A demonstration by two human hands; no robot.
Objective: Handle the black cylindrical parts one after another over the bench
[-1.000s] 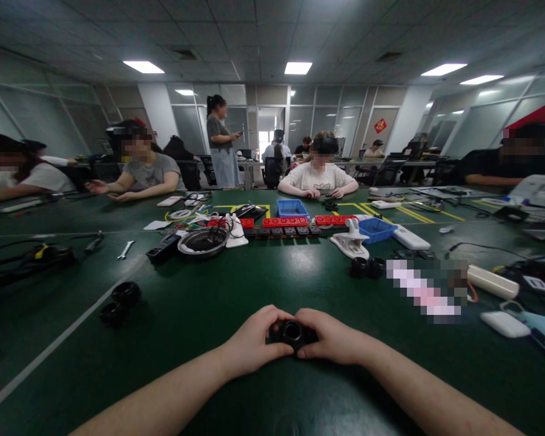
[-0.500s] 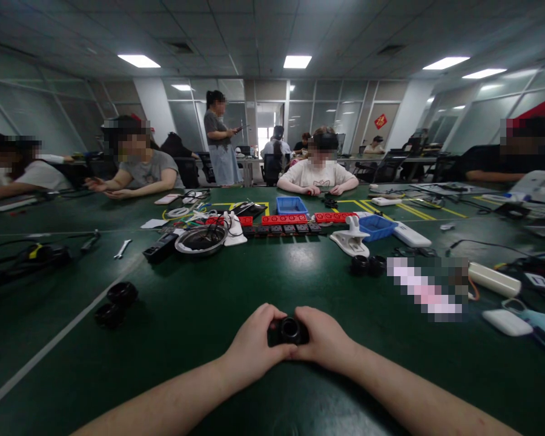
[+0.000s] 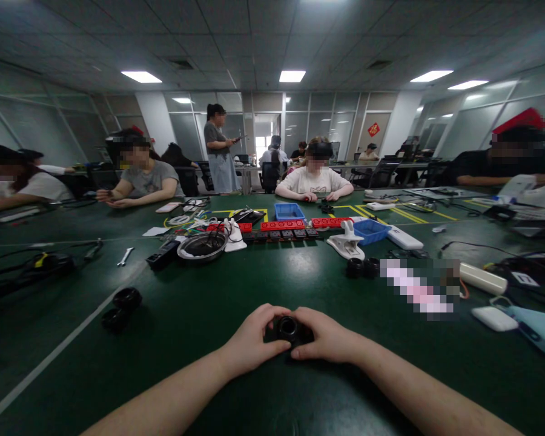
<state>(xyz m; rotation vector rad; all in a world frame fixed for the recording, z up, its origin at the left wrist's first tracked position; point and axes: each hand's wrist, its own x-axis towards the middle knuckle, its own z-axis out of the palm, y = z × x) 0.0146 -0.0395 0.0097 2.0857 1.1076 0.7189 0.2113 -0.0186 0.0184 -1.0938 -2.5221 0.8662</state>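
Note:
Between my two hands is a small black part (image 3: 287, 327) with a round, ring-like opening facing up; its exact kind I cannot make out. My left hand (image 3: 251, 341) curls round its left side, thumb along the near edge. From the other side my right hand (image 3: 330, 336) wraps it, fingers over the far right edge and thumb at the front. Much of the part's body is hidden by the fingers. A pair of black rings (image 3: 127, 297) sits on the green table (image 3: 200, 309) to the left, and another black pair (image 3: 355, 267) to the right.
Across the middle lie red socket strips (image 3: 282, 224), blue trays (image 3: 371, 232), a metal bowl (image 3: 202, 248) and a white clip base (image 3: 346, 245). A wrench (image 3: 125, 257) is at left; a white case (image 3: 494, 318) and cables are at right. Several people sit around the table.
The camera view has tilted up a little. My thumbs have moved slightly apart at the front of the black part, which stays between both hands.

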